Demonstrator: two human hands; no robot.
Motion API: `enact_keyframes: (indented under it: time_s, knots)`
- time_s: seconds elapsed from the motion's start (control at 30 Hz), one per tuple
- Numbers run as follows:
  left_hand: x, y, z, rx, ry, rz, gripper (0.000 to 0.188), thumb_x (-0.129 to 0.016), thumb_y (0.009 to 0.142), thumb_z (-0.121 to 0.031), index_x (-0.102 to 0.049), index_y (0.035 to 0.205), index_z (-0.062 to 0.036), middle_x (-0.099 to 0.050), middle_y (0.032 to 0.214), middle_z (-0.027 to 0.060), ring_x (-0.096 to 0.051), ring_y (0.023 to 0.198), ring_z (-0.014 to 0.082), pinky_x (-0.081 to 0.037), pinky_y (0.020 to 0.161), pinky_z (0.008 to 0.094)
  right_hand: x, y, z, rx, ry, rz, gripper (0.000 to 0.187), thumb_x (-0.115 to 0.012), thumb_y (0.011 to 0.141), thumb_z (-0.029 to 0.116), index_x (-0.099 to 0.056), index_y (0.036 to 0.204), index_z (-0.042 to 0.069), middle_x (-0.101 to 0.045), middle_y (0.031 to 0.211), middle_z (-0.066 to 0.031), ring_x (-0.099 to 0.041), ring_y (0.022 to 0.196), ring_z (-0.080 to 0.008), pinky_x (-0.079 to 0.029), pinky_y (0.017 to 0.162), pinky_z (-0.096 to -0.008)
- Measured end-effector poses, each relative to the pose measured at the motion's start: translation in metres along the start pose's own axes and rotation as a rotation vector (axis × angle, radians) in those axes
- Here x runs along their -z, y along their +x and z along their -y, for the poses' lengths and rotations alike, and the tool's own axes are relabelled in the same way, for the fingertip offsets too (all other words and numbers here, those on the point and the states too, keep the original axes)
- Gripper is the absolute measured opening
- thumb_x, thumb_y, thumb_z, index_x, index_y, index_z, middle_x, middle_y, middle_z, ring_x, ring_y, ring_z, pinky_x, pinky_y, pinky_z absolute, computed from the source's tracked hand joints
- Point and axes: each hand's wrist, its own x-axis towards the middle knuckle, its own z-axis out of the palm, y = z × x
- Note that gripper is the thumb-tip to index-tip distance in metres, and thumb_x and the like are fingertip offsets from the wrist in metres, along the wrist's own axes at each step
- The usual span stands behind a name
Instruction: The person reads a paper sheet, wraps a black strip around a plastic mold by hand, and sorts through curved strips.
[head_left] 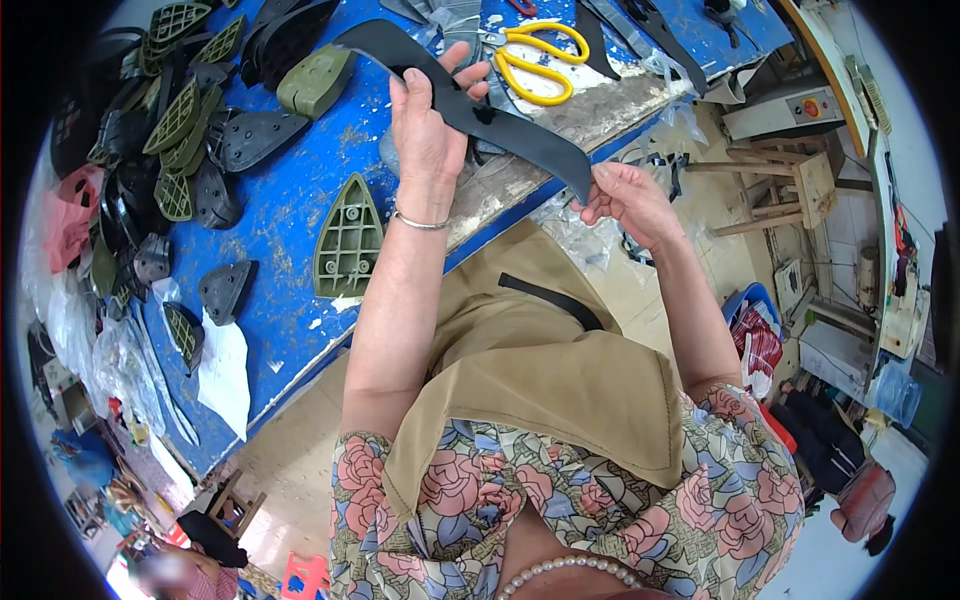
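A long, curved black strip of material (520, 135) is held above the edge of the blue worktable (300, 200). My left hand (430, 120) grips the strip near its middle, thumb on top. My right hand (625, 195) pinches the strip's lower right end. A silver bangle sits on my left wrist. Yellow-handled scissors (535, 62) lie on the table just beyond the strip. A green triangular moulded piece (348, 240) rests on the table left of my left forearm.
Several black and green moulded pieces (180, 130) are heaped at the table's left. Plastic bags (110, 350) hang off the left end. A wooden stool (790, 185) and a machine (790, 110) stand at right; another small stool (235, 505) is on the floor below.
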Motion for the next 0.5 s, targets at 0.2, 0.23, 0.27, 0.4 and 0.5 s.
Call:
enact_keyframes:
  time_s: [0.2,0.23,0.27,0.4,0.5]
  knots:
    - [-0.001,-0.001,-0.001,0.017,0.015,-0.022,0.03,-0.034,0.101,-0.029,-0.034,0.125,-0.0097,-0.055,0.121,0.0213,-0.063,0.094,0.0307,-0.054,0.075,0.0369,-0.009,-0.005,0.002,0.058,-0.114,-0.002,0.013,-0.064,0.088,0.017,-0.062,0.091,0.004,-0.068,0.082,-0.0059,-0.062,0.068,-0.0083,-0.05,0.064,-0.023]
    - [-0.001,-0.001,-0.001,0.012,0.019,-0.015,0.03,-0.033,0.102,-0.029,-0.033,0.125,-0.0101,-0.055,0.121,0.0211,-0.063,0.094,0.0305,-0.054,0.076,0.0366,-0.01,-0.005,0.001,0.06,-0.113,-0.002,0.012,-0.065,0.087,0.015,-0.062,0.091,0.004,-0.068,0.082,-0.0055,-0.062,0.068,-0.0078,-0.05,0.064,-0.0225]
    - [0.0,-0.001,-0.001,0.02,0.02,-0.012,0.03,-0.033,0.102,-0.029,-0.034,0.125,-0.01,-0.055,0.121,0.021,-0.063,0.094,0.0305,-0.054,0.075,0.0367,-0.01,-0.005,0.0,0.072,-0.106,0.0,0.012,-0.066,0.086,0.013,-0.062,0.091,0.004,-0.068,0.082,-0.0051,-0.061,0.068,-0.0073,-0.05,0.064,-0.0221]
    - [0.001,-0.001,0.001,0.029,-0.025,-0.014,0.03,-0.033,0.102,-0.029,-0.036,0.124,-0.0088,-0.055,0.121,0.0207,-0.063,0.093,0.0303,-0.054,0.074,0.037,-0.008,-0.003,-0.006,0.108,-0.184,-0.074,0.011,-0.065,0.085,0.011,-0.061,0.092,0.004,-0.067,0.08,-0.005,-0.061,0.069,-0.0093,-0.049,0.066,-0.0241]
    - [-0.001,0.0,-0.002,0.013,-0.031,-0.023,0.033,-0.043,0.098,-0.028,-0.039,0.125,-0.0097,-0.053,0.125,0.019,-0.061,0.098,0.0323,-0.053,0.079,0.0407,-0.005,0.002,-0.009,0.122,-0.264,-0.093,0.013,-0.063,0.083,0.008,-0.061,0.095,0.003,-0.065,0.078,-0.0056,-0.061,0.07,-0.0125,-0.049,0.069,-0.027]
